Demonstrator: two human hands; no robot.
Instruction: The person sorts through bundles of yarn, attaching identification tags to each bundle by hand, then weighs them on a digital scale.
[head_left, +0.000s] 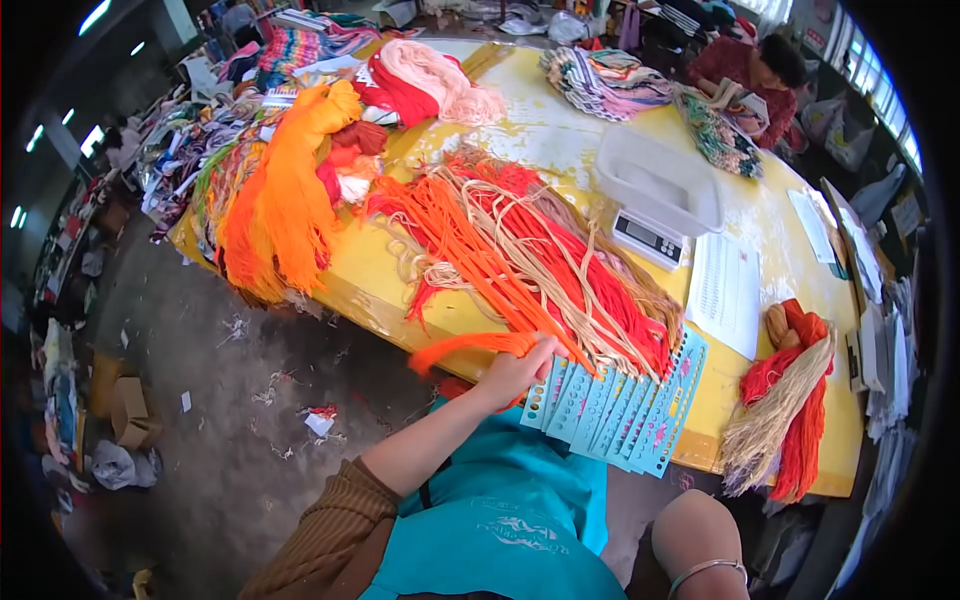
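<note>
My left hand [518, 374] is closed around a bundle of bright orange yarn [460, 345] at the table's front edge. One loose end of that bundle sticks out to the left. Just right of the hand, several light-blue punched cards [610, 415] overhang the edge in an overlapping row, with yarn strands running to their upper ends. Beyond them lie long red strands [610, 300] and beige strands [500, 240]. At the bottom, my right hand [697, 530] shows only as a rounded shape above a silver bracelet [708, 570]; its fingers are hidden.
On the yellow table [370, 290] stand a digital scale [650, 238] and a clear plastic tub [660, 180]. A printed sheet [725, 290] lies beside them. Orange hanks [285, 200] lie left, red and beige hanks [785, 400] right. Another person [745, 80] sits at the far side.
</note>
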